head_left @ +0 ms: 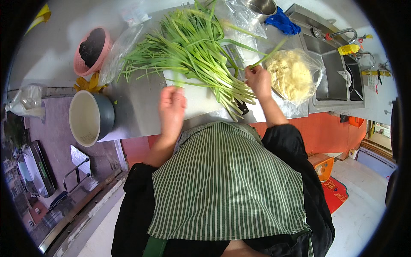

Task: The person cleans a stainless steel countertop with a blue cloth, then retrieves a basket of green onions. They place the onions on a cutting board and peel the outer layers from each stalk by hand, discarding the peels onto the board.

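A large heap of long green leafy stalks with white ends, like garlic greens (199, 54), lies across a white cutting board (196, 101) on the steel counter. My left hand (172, 104) is at the board's left side, blurred, with a blurred green leaf at its fingertips. My right hand (258, 78) pinches a green stalk (273, 51) to the right of the heap. Beneath the white ends, part of a dark knife handle (243, 108) shows. Right of my right hand sits a clear plastic bag of pale yellow chopped food (290, 75).
A tall grey pot with a cream inside (85, 119) and yellow gloves (90, 83) stand left. Behind them is a pink basket (107, 45) holding something black. A steel pot (263, 6), a blue cloth (282, 22) and a sink (326, 64) are at the right.
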{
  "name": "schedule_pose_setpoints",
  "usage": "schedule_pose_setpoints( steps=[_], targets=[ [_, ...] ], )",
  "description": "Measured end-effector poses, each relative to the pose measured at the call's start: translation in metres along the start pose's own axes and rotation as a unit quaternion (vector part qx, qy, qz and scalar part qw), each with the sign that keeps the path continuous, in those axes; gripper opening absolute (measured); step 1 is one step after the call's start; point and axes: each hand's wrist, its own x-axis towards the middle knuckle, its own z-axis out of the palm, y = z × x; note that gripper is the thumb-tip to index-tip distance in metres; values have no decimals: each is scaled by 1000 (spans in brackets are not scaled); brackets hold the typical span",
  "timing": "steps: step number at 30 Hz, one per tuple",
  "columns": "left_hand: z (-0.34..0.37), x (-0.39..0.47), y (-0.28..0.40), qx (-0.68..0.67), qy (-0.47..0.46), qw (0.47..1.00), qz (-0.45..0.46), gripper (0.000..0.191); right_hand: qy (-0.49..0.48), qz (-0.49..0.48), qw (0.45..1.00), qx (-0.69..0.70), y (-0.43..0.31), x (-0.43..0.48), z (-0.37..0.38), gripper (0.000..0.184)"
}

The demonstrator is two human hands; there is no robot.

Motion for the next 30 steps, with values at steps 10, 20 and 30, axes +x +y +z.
schedule_pose_setpoints(
  steps=[10,20,30],
  targets=[
    [-54,29,-34,-241,208,941,-118,25,-75,-296,938,-164,-35,-34,13,27],
    [-22,1,-56,-241,68,941,-227,29,-82,-223,967,-90,-33,-31,17,26],
    [-8,1,-56,-207,-32,948,-241,28,-29,-292,940,-176,-40,-30,46,17]
  ],
)
